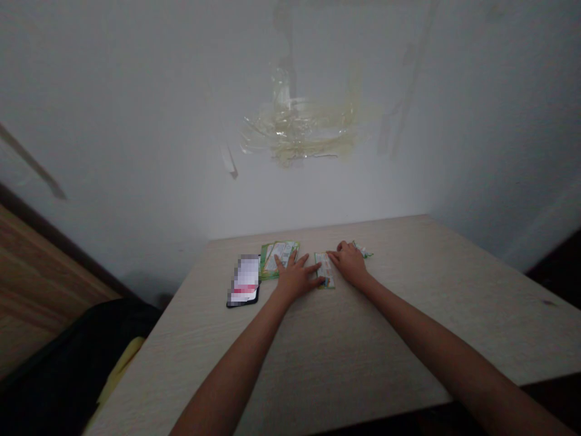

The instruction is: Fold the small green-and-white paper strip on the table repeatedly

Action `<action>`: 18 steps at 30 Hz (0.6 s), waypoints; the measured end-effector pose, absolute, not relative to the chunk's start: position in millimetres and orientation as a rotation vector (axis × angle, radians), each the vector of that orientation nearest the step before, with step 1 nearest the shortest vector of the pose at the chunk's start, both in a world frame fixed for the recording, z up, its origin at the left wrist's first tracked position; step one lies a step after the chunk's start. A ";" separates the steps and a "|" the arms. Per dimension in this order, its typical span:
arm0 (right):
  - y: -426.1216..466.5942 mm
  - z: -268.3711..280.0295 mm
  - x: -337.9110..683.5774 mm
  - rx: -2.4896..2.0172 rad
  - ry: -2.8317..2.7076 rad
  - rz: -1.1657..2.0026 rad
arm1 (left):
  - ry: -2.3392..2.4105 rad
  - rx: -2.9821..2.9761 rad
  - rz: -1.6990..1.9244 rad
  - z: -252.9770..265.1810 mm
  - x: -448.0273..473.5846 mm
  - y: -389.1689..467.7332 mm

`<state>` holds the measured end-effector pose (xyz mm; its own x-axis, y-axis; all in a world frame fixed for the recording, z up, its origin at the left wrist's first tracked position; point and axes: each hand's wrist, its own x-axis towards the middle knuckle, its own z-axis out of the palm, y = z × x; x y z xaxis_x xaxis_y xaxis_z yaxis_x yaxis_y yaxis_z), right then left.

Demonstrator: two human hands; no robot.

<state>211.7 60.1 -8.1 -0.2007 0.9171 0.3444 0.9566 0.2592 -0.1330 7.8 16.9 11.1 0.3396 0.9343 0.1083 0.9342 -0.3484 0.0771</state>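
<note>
My left hand (296, 277) lies with fingers spread, some over the green-and-white printed packets (269, 260) and others reaching onto a small printed packet (325, 272) to the right. That small packet lies flat on the table between both hands. My right hand (349, 261) rests at its upper right edge, index finger stretched to its corner and the other fingers curled. Just beyond the right hand, a crumpled green-and-white scrap (363, 249) shows partly; the fingers hide the rest, so whether they grip it is unclear.
A phone (245, 281) with a blurred-out screen lies left of the packets. The pale wood table (318, 351) meets a wall (181, 121) with old clear tape (299, 130) stuck on it. Dark cloth and a yellow cloth (122, 363) sit beyond the table's left edge.
</note>
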 end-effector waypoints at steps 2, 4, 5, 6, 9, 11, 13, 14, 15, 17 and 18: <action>61.2 -11.0 212.0 -1.687 -2.173 -0.169 | 1.782 2.578 0.233 10.9 7.6 16.7; 62.3 -13.1 212.3 -1.663 -2.166 -0.180 | 1.779 2.580 0.257 10.4 7.3 16.3; 62.6 -13.7 212.5 -1.651 -2.164 -0.186 | 1.779 2.579 0.269 10.1 7.3 16.0; 62.6 -14.0 212.7 -1.640 -2.165 -0.193 | 1.779 2.579 0.282 9.8 7.4 15.7; 60.9 -13.0 213.9 -1.609 -2.182 -0.204 | 1.775 2.581 0.325 9.0 8.2 13.9; 58.7 -11.8 215.1 -1.564 -2.211 -0.183 | 1.759 2.588 0.352 9.1 8.9 12.2; 56.3 -11.3 216.2 -1.488 -2.232 -0.128 | 1.732 2.606 0.375 9.8 9.0 10.2; 55.4 -11.5 216.7 -1.446 -2.235 -0.092 | 1.716 2.618 0.380 10.3 8.7 9.2; 54.6 -12.0 217.1 -1.407 -2.233 -0.056 | 1.701 2.630 0.381 10.9 8.3 8.2; 54.1 -13.3 217.8 -1.341 -2.227 0.007 | 1.675 2.646 0.369 12.1 6.9 6.8; 54.1 -14.0 218.1 -1.315 -2.227 0.034 | 1.665 2.646 0.359 12.6 6.1 6.4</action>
